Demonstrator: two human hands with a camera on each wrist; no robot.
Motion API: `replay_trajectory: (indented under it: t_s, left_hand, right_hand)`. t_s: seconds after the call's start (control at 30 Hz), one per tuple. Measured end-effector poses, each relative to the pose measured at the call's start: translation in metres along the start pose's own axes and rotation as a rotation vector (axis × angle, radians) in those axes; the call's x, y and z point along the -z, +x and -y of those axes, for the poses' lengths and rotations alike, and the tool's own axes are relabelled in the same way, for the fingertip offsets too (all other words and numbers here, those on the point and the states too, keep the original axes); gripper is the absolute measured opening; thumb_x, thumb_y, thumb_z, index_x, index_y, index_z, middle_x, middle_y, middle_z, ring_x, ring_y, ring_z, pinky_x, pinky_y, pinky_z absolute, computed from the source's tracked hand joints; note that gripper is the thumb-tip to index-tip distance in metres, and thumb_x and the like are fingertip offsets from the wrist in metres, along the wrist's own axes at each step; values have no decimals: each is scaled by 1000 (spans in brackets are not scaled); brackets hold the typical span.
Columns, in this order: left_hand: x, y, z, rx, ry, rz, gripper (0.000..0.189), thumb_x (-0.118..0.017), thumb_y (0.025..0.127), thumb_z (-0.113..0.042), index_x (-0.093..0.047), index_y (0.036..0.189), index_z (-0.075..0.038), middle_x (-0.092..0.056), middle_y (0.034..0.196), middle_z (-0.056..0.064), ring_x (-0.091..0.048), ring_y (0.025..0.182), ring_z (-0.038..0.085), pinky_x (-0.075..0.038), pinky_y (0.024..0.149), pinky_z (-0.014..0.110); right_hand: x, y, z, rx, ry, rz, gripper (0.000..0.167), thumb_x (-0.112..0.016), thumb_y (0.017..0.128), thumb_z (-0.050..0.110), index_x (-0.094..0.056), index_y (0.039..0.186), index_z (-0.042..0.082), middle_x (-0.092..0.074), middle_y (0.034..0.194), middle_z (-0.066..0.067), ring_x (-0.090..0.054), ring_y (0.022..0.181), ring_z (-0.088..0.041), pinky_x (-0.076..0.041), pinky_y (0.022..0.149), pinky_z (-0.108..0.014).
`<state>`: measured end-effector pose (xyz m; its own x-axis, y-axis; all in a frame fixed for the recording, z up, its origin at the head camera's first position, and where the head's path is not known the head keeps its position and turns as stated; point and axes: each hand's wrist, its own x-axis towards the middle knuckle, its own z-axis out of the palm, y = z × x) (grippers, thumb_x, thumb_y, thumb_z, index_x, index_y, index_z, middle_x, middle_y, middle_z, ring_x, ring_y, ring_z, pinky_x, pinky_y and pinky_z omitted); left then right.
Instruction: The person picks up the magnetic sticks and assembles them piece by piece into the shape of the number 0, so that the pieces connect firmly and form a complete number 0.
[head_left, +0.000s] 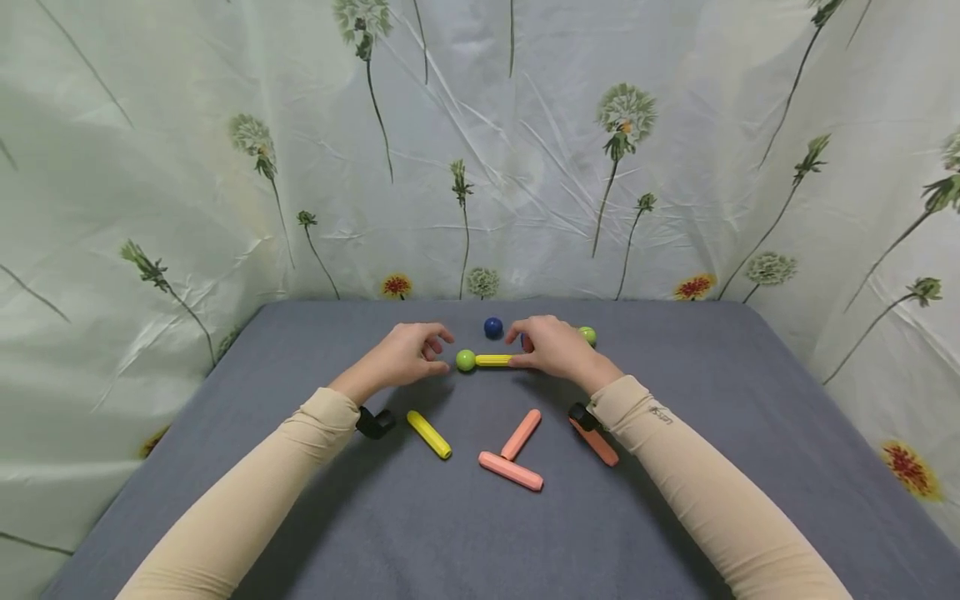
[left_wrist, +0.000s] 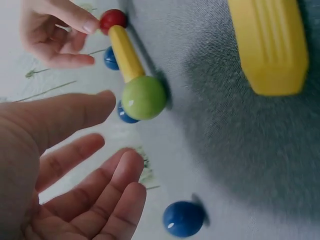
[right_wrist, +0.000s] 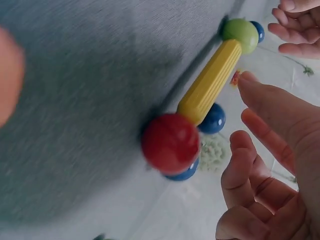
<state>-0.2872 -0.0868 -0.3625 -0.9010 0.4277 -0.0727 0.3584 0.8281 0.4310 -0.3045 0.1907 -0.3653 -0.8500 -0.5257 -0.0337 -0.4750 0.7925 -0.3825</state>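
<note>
A yellow ribbed rod [head_left: 493, 361] lies crosswise on the table, with a green ball [head_left: 466, 360] at its left end and a red ball [right_wrist: 170, 143] at its right end. In the head view my right hand hides the red ball. My left hand [head_left: 408, 354] hovers just left of the green ball, thumb and fingers spread and holding nothing. Over the rod's right end is my right hand [head_left: 558, 350], its fingers loosely bent; the right wrist view shows nothing in its grasp. A blue ball [head_left: 492, 327] sits behind the rod, between the hands.
A second green ball [head_left: 587, 336] and another blue ball [head_left: 525, 342] are partly behind my right hand. Nearer me lie a loose yellow rod [head_left: 429, 434] and salmon rods [head_left: 521, 434], one beneath my right wrist. A flowered curtain [head_left: 480, 150] hangs behind the grey table [head_left: 337, 517].
</note>
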Motion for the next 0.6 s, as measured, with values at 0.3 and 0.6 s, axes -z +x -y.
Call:
replay_trajectory:
  t_s: [0.3,0.6]
  left_hand:
    - [8,-37,-2,-200,65,146,32,-83,96,-17,-76,127,-13,-76,122,5,-69,108,22,-59,95,42]
    - [-5,-64,7,-299,61,229,34,-85,91,-11,-79,124,-15,-74,121,0,-70,111,18,-59,98,44]
  right_hand:
    - [-10,15,18,59,9,17,38,-80,99,27,-74,134,11,-75,121,-14,-71,110,-29,-59,93,-45]
    - [-22,27,28,109,19,52,44,-77,102,22,-69,143,11,-75,131,-14,-70,124,-31,-57,105,-47]
